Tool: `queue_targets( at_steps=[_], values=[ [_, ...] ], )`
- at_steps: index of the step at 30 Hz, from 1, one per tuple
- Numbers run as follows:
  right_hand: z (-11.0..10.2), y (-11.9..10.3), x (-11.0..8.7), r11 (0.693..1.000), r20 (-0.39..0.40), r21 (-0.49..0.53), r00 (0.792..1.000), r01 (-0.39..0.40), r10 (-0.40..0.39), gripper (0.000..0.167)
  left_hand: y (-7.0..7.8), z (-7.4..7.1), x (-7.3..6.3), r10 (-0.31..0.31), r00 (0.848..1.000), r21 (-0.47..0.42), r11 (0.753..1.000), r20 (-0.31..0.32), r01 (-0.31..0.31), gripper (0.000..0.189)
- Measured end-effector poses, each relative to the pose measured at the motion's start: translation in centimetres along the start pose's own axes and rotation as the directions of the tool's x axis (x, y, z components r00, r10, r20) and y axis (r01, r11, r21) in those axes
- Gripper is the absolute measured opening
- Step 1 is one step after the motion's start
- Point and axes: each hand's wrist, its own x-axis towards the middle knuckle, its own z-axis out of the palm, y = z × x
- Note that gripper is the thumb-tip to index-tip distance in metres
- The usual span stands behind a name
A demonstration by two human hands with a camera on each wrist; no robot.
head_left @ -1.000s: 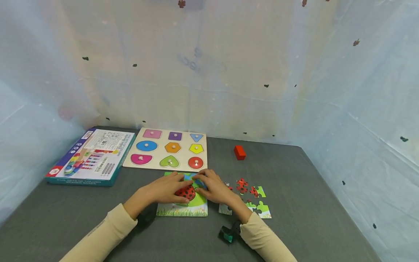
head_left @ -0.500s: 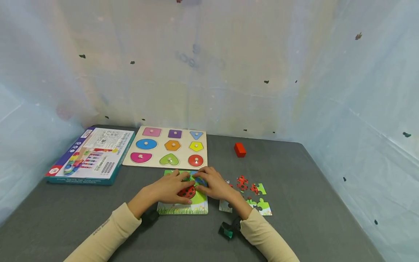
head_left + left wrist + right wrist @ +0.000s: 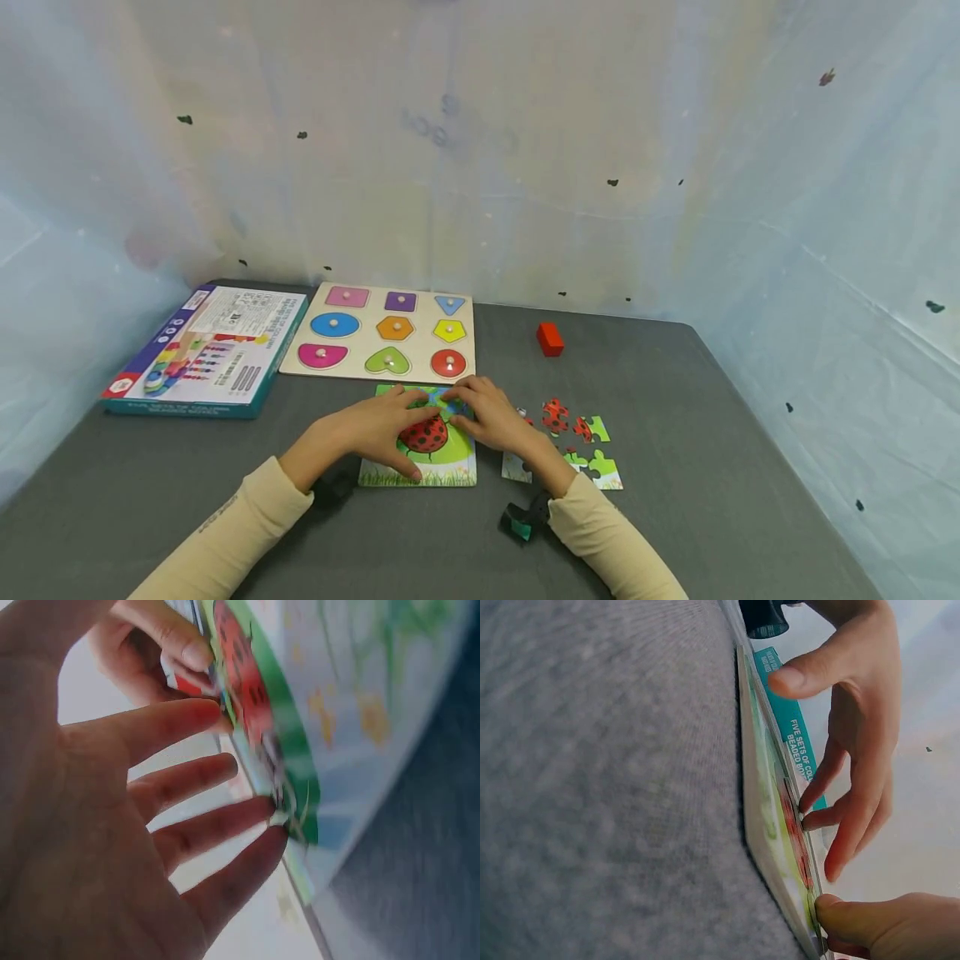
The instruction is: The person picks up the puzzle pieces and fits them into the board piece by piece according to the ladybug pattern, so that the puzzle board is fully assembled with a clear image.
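A ladybird jigsaw board (image 3: pixel 446 477) lies flat on the dark cloth, with green grass printed along its near edge. My left hand (image 3: pixel 371 429) is over its left and upper part, fingers spread and the thumb well apart; the left wrist view shows a bare palm (image 3: pixel 97 840) with nothing in it. My right hand (image 3: pixel 491 417) is at the board's upper right corner, thumb and forefinger bent over the blue part with a gap between them. In the right wrist view its thumb (image 3: pixel 847 915) touches the board near the edge. The surface beneath these fingertips is partly hidden.
Several loose jigsaw pieces (image 3: pixel 555 417) lie right of the board, partly behind the right forearm. A wooden shape board with knobs (image 3: pixel 348 325) lies beyond, beside a boxed bead set (image 3: pixel 247 333). A red block (image 3: pixel 550 339) sits at the back; pale sheeting (image 3: pixel 525 192) encloses the table.
My left hand has drawn back slightly to the left and its thumb has spread away, so more of the ladybird shows. The right hand stays at the board's upper right corner.
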Motion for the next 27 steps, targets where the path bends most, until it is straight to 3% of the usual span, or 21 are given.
queue_targets(
  at_steps=[6,13,19,27],
  values=[
    [-0.1,0.1,0.1,0.999,-0.026,-0.007,0.999,0.031,-0.031,0.03,-1.4,-0.1,-0.9,-0.018,1.0,-0.125,0.992,-0.003,0.018,0.095],
    [0.2,0.4,0.1,0.997,-0.051,-0.023,0.995,0.08,-0.081,0.03,-2.1,0.1,-1.8,-0.003,1.0,-0.13,0.992,-0.019,0.001,0.089],
    [0.2,0.3,0.0,0.997,-0.043,-0.01,0.996,0.079,-0.08,0.03,-2.5,0.2,-2.5,0.029,0.998,-0.065,0.997,-0.049,-0.032,0.09],
    [0.3,0.5,-0.1,0.997,-0.039,0.006,0.996,0.082,-0.082,0.03,-3.3,0.4,-3.1,0.011,0.998,-0.162,0.987,-0.056,-0.02,0.089]
  ],
)
